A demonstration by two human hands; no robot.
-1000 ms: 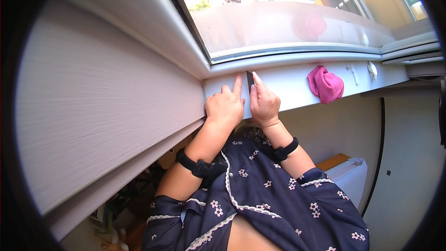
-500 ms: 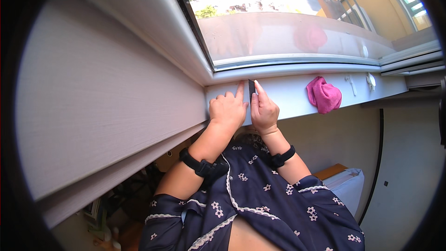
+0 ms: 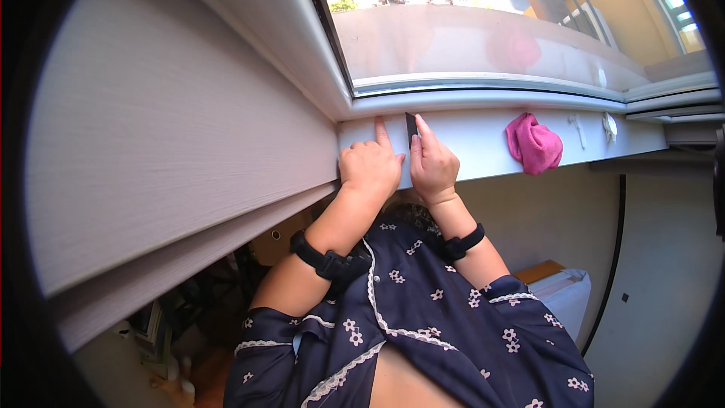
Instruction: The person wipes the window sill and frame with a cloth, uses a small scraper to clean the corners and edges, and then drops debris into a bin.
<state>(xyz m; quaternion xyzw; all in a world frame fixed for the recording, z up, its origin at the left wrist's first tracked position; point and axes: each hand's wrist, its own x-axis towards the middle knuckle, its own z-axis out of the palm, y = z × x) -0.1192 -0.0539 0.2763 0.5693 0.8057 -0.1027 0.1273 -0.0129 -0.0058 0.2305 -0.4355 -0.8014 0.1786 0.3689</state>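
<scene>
On the white windowsill (image 3: 479,143), my left hand (image 3: 370,162) has its index finger stretched forward to the seam where the sill meets the window frame. The thumb sticks out to the side and the other fingers are curled; nothing shows in this hand. Just right of it, my right hand (image 3: 434,166) is closed on a thin, dark, flat piece (image 3: 411,128), held between thumb and fingers. Its far end is close to the frame, and its exact kind cannot be made out. A crumpled pink cloth (image 3: 534,145) lies on the sill farther right.
Beyond the cloth lie a slim white stick-like thing (image 3: 579,132) and a small white item (image 3: 610,128). The white window frame (image 3: 483,97) runs along the sill's far edge. A grey panel (image 3: 189,128) rises at the left. Below right stands a pale wrapped box (image 3: 563,295).
My left index finger has slid left along the seam, widening the gap to the right hand. The right hand keeps its hold on the dark piece. The view has shifted slightly.
</scene>
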